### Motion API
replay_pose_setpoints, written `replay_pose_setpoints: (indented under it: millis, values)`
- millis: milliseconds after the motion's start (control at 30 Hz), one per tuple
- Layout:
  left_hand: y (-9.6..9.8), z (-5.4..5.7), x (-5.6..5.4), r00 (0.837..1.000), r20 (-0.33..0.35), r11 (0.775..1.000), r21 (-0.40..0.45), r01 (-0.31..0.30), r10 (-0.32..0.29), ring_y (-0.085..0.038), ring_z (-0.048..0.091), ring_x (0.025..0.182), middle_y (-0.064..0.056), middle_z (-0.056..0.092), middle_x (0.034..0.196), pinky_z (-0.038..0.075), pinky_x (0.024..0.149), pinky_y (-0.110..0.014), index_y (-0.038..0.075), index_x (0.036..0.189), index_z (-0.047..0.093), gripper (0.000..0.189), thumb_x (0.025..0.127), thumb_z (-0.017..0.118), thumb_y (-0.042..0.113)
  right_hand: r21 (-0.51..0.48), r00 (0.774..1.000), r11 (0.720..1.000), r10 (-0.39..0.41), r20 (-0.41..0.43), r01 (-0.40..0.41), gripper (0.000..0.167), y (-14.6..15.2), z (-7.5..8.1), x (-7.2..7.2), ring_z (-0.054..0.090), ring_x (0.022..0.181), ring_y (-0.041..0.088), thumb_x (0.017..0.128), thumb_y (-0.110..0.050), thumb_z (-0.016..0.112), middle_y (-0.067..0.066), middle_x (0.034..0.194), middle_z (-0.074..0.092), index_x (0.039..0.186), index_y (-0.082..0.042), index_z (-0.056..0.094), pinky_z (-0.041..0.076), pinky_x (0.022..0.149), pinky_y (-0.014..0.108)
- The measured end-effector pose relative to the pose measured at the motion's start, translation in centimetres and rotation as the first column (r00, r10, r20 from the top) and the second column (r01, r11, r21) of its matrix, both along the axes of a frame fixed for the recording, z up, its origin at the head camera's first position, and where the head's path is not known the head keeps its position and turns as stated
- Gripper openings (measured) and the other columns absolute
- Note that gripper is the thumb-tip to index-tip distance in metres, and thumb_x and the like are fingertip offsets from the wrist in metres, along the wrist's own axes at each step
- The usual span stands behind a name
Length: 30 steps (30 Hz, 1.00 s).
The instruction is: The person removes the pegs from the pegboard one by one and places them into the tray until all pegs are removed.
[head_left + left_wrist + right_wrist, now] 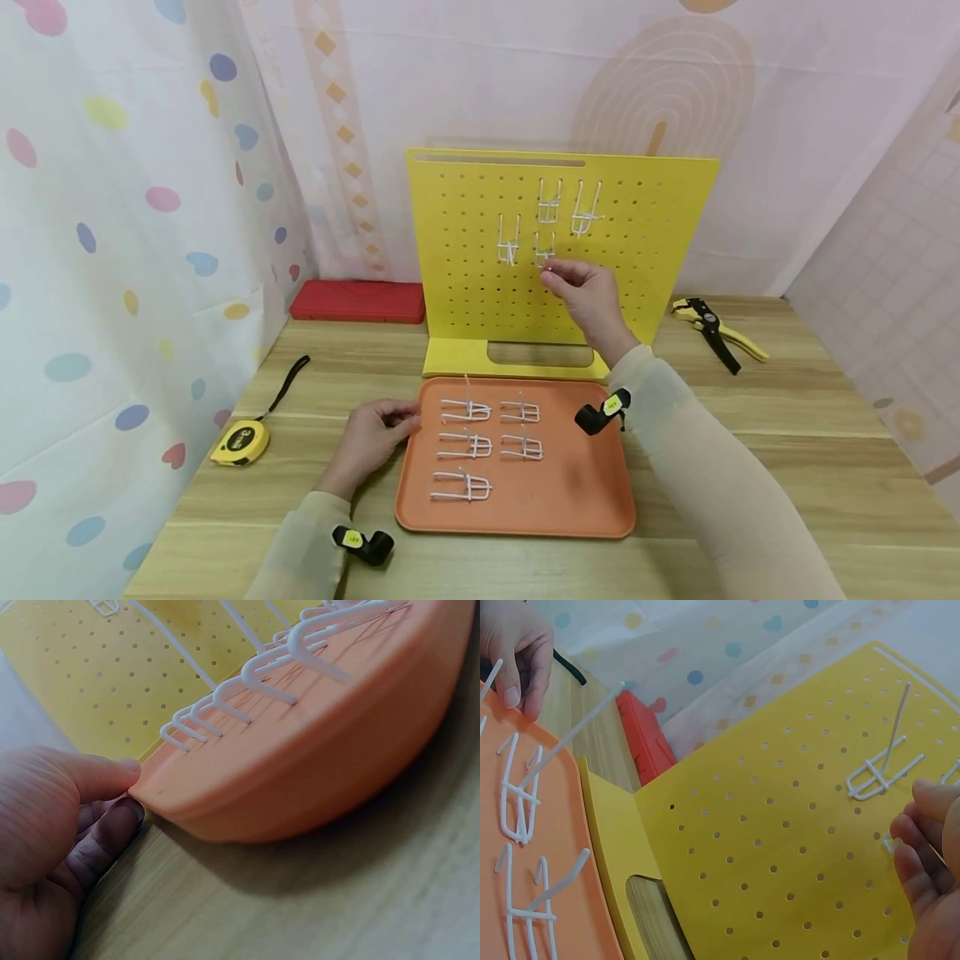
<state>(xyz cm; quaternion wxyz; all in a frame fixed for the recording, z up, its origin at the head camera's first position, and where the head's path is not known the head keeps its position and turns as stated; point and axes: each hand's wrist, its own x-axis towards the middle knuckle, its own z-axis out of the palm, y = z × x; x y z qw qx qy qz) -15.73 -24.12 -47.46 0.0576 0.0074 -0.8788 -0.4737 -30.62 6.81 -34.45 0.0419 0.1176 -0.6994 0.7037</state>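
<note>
A yellow pegboard (465,292) stands upright, with three white wire pegboard hooks (508,242) hanging on its upper part. Below them, my right hand (588,300) pinches the lower end of another white pegboard hook (545,247) against the board. In the right wrist view the fingers hide most of that hook. My left hand (375,437) holds the left rim of an orange tray (577,508), thumb on top and fingers at the edge, as the left wrist view shows. Several more white hooks (465,446) lie in two columns on the tray's left half.
A red case (357,302) lies at the back, left of the board. Nearer on the left is a yellow tape measure (242,442) with a black strap. Yellow-and-black wire strippers (716,333) lie right of the board on the wooden table (795,467). Patterned curtains hang behind.
</note>
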Motion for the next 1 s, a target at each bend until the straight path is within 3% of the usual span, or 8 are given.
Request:
replay_pose_setpoints:
  millis: [100,300,600,767,1000]
  values:
    - [0.0,0.0,0.0,1.000,0.007,1.000,0.001,-0.005,0.005,-0.013,0.061,0.078,-0.002,0.070,0.088,0.050,0.067,-0.024,0.008,0.104,0.075,0.018,0.086,0.073,0.013,-0.001,0.999,1.000,-0.008,-0.035,0.008,0.026,-0.1,-0.1,-0.1,0.065,0.094,0.017,0.085,-0.015,0.074,0.006,0.105,0.071,0.108,-0.004,0.074,0.053,0.082,0.031]
    - [0.1,0.0,0.0,1.000,0.015,1.000,0.008,-0.005,0.005,-0.014,0.062,0.079,-0.002,0.070,0.088,0.050,0.067,-0.024,0.009,0.104,0.075,0.019,0.086,0.074,0.013,0.039,0.991,0.998,-0.047,-0.123,0.052,0.017,-0.3,-0.1,-0.1,0.066,0.089,0.017,0.085,-0.012,0.074,0.006,0.101,0.072,0.102,-0.006,0.076,0.053,0.081,0.042]
    - [0.0,0.2,0.1,1.000,-0.001,1.000,0.009,-0.003,0.003,-0.014,0.061,0.078,-0.002,0.070,0.087,0.050,0.066,-0.024,0.008,0.104,0.075,0.019,0.086,0.074,0.013,0.061,0.978,0.996,-0.053,-0.202,0.066,0.017,-0.5,0.1,0.4,0.067,0.089,0.020,0.085,-0.012,0.074,0.007,0.100,0.073,0.101,-0.006,0.076,0.055,0.075,0.033]
    - [0.0,0.1,0.1,1.000,0.004,1.000,0.010,-0.005,0.004,-0.014,0.061,0.078,-0.002,0.070,0.087,0.050,0.067,-0.024,0.009,0.104,0.075,0.018,0.086,0.074,0.012,0.112,0.972,0.991,-0.039,-0.232,0.067,0.022,0.4,-0.4,1.7,0.067,0.087,0.019,0.086,-0.017,0.074,0.008,0.102,0.072,0.104,-0.006,0.076,0.055,0.072,0.033]
    - [0.1,0.1,0.2,1.000,0.004,1.000,0.010,-0.011,0.011,-0.014,0.062,0.079,-0.002,0.070,0.088,0.050,0.067,-0.024,0.009,0.103,0.075,0.018,0.086,0.074,0.012,0.139,0.958,0.984,-0.072,-0.276,0.114,0.021,2.4,-2.2,4.9,0.066,0.081,0.010,0.084,-0.014,0.075,0.006,0.097,0.072,0.102,-0.003,0.076,0.053,0.068,0.022]
